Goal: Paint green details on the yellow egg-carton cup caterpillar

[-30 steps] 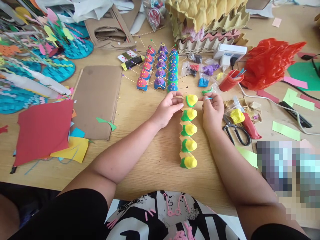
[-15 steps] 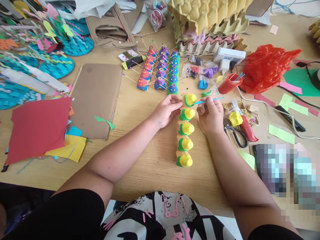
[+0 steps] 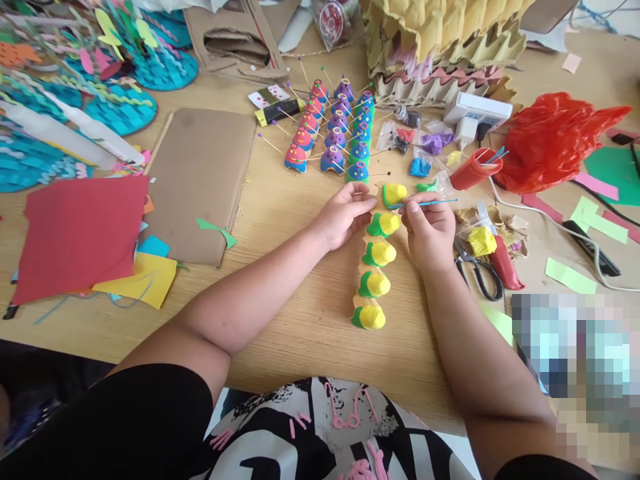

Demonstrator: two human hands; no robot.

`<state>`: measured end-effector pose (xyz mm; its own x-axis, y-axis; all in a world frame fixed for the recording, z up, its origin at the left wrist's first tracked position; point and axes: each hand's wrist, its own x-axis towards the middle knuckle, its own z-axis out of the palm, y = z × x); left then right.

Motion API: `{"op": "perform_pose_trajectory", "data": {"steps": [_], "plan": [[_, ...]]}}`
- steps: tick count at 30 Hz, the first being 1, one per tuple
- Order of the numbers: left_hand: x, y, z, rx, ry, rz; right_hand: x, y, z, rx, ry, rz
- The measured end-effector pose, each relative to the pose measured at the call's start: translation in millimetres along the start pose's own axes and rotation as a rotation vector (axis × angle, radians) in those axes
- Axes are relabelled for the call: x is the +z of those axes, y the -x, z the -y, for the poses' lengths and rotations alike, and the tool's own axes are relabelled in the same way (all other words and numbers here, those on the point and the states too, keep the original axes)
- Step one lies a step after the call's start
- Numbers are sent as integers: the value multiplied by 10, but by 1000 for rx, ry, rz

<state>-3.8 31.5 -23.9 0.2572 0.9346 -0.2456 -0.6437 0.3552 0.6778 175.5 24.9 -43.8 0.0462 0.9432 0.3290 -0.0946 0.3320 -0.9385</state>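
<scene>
A strip of egg-carton cups (image 3: 364,272) runs lengthwise in front of me, its cups covered with green and yellow modelling clay (image 3: 383,254). My left hand (image 3: 349,215) is closed at the strip's far end, thumb and fingertips pinching its left edge. Between the thumb and fingers of my right hand (image 3: 429,230) is a thin blue modelling tool (image 3: 434,202). Its tip touches the lower edge of the clay on the farthest cup (image 3: 395,194). Beyond the hands stand three rows of finished-looking clay-covered cups (image 3: 333,137) with pins stuck in them.
Scissors (image 3: 479,275), yellow clay (image 3: 482,241) and carton scraps lie right of my right hand. Farther back are a red cup (image 3: 470,169), a red plastic bag (image 3: 553,143) and stacked egg trays (image 3: 445,33). Cardboard (image 3: 200,180) and red paper (image 3: 83,233) lie left.
The view has shifted, so the table things appear farther right. The strip's far end leans more to the right. The tool tip has moved down to the far cup's lower clay edge.
</scene>
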Motion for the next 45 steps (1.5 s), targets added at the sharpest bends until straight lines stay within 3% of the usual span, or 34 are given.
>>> {"op": "perform_pose_trajectory", "data": {"steps": [12,30,38,45], "plan": [[-36,-5,24,63,-9,28,39,14,54,-187,286,-84],[-3,-10,8,32,-30,-7,49,33,197,-85,309,-42],[1,-19,11,34,-49,6,19,-23,121,-95,111,-103],[2,-6,8,48,-67,14,-54,-57,52,-172,302,-2]]}}
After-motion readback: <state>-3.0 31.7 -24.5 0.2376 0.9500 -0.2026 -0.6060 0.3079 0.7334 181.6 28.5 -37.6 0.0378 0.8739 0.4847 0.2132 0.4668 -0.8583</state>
